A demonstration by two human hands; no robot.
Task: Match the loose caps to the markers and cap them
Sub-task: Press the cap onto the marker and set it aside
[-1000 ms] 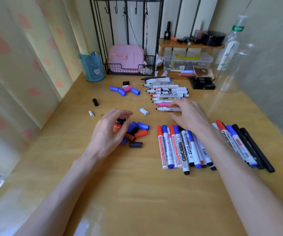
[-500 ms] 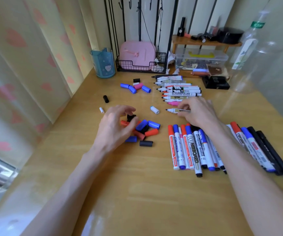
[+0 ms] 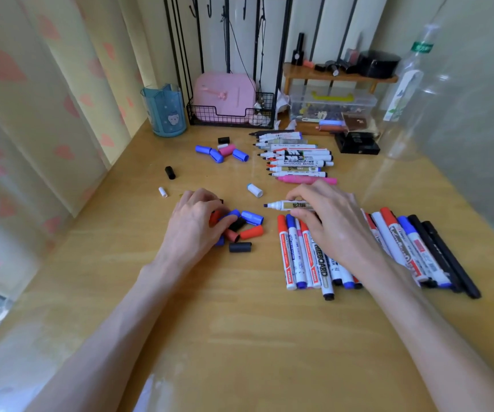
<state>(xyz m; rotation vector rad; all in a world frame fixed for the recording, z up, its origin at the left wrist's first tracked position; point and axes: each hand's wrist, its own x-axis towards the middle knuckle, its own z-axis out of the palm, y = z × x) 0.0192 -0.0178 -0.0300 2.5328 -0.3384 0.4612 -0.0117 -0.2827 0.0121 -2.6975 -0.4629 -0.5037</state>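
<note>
Marker, uncapped, lies crosswise at centre frame, tip pointing toward frame left, just above the capped row. I judge it light and stiff, with a smooth plastic barrel that can roll or slip. The best hold is mid-barrel, clear of the inked tip, which leaves the tip end free for a cap. My right hand has it that way: thumb and fingers curled round the barrel, pinching it, tip exposed. The tip looks dark, possibly blue. I would confirm the colour before choosing a cap.

Caps lie in a loose pile on the table, left of centre, with red, blue and black mixed. I judge them light, hard and prone to scatter. Each should be taken across its side between thumb and forefinger, open end toward the tip. My left hand covers the left part of the pile, fingers bent down into it, thumb against a blue cap. Whether a cap is grasped beneath the fingers, I cannot tell. A white cap lies apart, above the pile.
</note>
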